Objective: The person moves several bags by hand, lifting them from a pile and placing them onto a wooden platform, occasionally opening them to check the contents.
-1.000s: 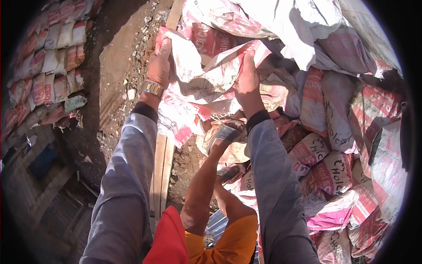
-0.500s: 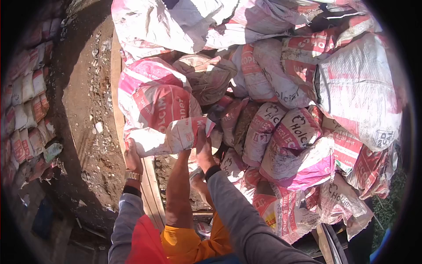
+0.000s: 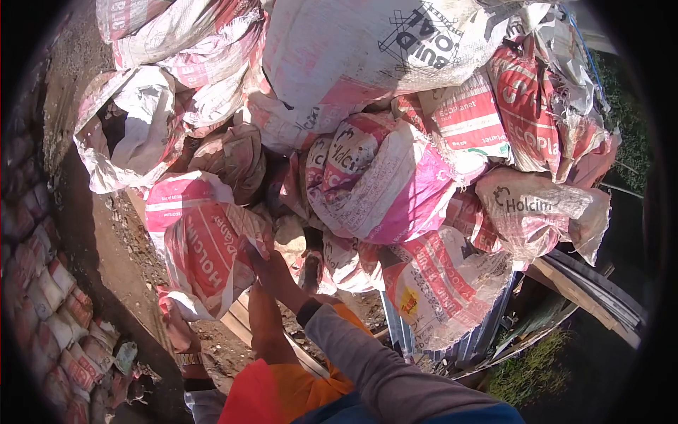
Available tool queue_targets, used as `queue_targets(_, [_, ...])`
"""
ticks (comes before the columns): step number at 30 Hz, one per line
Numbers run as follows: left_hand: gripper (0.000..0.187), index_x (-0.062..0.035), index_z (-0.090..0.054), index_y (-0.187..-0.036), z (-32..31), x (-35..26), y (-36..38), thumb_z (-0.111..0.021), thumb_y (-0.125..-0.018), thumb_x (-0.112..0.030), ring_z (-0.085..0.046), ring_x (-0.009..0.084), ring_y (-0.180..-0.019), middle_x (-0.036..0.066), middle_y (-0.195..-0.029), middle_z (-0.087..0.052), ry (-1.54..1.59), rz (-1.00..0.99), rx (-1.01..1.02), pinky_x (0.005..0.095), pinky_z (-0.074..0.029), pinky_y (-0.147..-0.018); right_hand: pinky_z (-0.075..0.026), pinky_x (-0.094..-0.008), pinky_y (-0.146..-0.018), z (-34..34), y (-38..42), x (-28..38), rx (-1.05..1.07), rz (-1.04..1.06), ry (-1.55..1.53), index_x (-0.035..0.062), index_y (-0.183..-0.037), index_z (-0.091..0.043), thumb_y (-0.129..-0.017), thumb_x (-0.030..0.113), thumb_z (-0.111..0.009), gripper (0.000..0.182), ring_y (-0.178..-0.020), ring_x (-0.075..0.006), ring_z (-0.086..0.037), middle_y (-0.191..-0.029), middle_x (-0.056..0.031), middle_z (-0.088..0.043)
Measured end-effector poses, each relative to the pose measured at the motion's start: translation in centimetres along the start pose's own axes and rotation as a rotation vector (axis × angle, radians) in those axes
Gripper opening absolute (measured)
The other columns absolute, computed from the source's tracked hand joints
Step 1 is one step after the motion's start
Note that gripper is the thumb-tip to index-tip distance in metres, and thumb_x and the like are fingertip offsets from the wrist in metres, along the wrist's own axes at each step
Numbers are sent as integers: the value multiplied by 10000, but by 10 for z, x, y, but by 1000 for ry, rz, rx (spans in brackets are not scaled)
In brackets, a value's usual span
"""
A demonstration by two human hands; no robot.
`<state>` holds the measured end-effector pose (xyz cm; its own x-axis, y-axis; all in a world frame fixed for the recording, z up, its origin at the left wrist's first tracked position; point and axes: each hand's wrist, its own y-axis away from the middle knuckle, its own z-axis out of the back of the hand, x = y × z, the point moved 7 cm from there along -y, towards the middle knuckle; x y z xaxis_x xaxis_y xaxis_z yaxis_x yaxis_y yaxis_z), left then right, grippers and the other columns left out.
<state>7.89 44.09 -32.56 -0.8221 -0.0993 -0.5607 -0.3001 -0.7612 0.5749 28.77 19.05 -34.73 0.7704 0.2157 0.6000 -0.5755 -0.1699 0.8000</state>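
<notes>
- Left hand (image 3: pixel 178 331): low at the left, closed round the bottom corner of a red and white sack (image 3: pixel 205 258). A metal watch (image 3: pixel 189 359) sits on the wrist just below it.
- Right hand (image 3: pixel 267 267): raised at the sack's right edge, fingers clamped on the fabric near its upper corner. The grey sleeve (image 3: pixel 374 367) runs down from the wrist to the lower edge of the view.
- Sack: held between both hands, left of centre, in front of the pile. It hangs tilted, its red panel facing the camera with white lettering turned sideways. The bottom is creased where the left hand grips it.
- Pile (image 3: pixel 395 141): filled and slack sacks, pink, red and white, heaped across the upper and right part of the view. An open, empty one (image 3: pixel 127 134) lies at the upper left on the dirt ground (image 3: pixel 106 247).
- Another person (image 3: pixel 282 389): directly below the held sack, in an orange top, with a bare arm (image 3: pixel 263 321) raised towards the sack. Whether that arm touches it cannot be told.
- Planks (image 3: pixel 244 321) lie on the ground under the sack; corrugated sheets (image 3: pixel 452 339) lean at the pile's lower right.
- More stacked sacks (image 3: pixel 49 311) stand in shade at the far left.
</notes>
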Motion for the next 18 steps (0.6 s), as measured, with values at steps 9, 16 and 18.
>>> queue_targets(9, [387,6,-596,-939,-5,-226,183,-497,-970,-367,-487,82,-720,7,-854,-574,313,-21,524,272,-417,-641,-410,-252,-567,130,219,139,-246,47,-131,40,-1049,-556,-992,303,-450,289,-641,-95,-513,-708,9,-520])
queue_targets(16, [220,-22,-637,-954,-23,-390,327,-573,-912,-228,-569,198,-758,86,-782,-610,391,-338,1113,337,-434,-689,-436,-270,-584,250,401,204,-560,300,-318,65,-991,-494,-981,311,-439,252,-649,-127,-545,-779,-23,-553])
queue_targets(18, [197,-31,-637,-924,-25,-427,360,-574,-895,-216,-555,304,-801,148,-791,-602,336,-669,1212,390,-422,-769,-439,-282,-620,264,438,220,-631,338,-277,49,-1028,-484,-966,306,-462,265,-677,-142,-547,-809,-36,-555])
